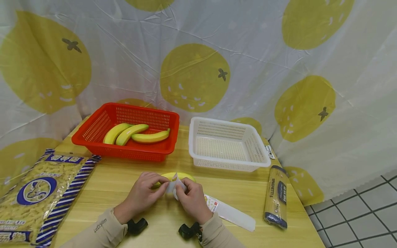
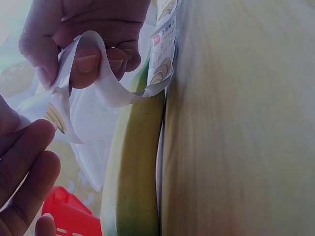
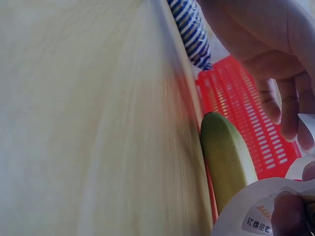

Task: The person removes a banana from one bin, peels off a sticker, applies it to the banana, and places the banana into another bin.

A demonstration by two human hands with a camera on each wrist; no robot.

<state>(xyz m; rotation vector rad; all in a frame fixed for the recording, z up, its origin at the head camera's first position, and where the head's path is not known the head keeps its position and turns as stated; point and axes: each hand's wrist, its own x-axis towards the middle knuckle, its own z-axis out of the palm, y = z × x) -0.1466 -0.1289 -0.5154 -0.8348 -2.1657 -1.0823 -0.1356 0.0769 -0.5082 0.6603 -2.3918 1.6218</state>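
Pinching one wrapper (image 1: 174, 184) — both hands, left (image 1: 144, 193), right (image 1: 193, 199) — over one banana (image 1: 186, 176); three in red basket (image 1: 93, 137).

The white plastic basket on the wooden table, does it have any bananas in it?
No, the white plastic basket holds nothing in the head view, while three yellow bananas lie in the red plastic basket beside it.

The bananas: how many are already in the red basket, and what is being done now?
Three unwrapped bananas already lie in the red basket. In hand: the left hand and right hand both pinch the clear wrapper of a fourth banana on the table. It is partly out of its wrapper. The white basket holds nothing.
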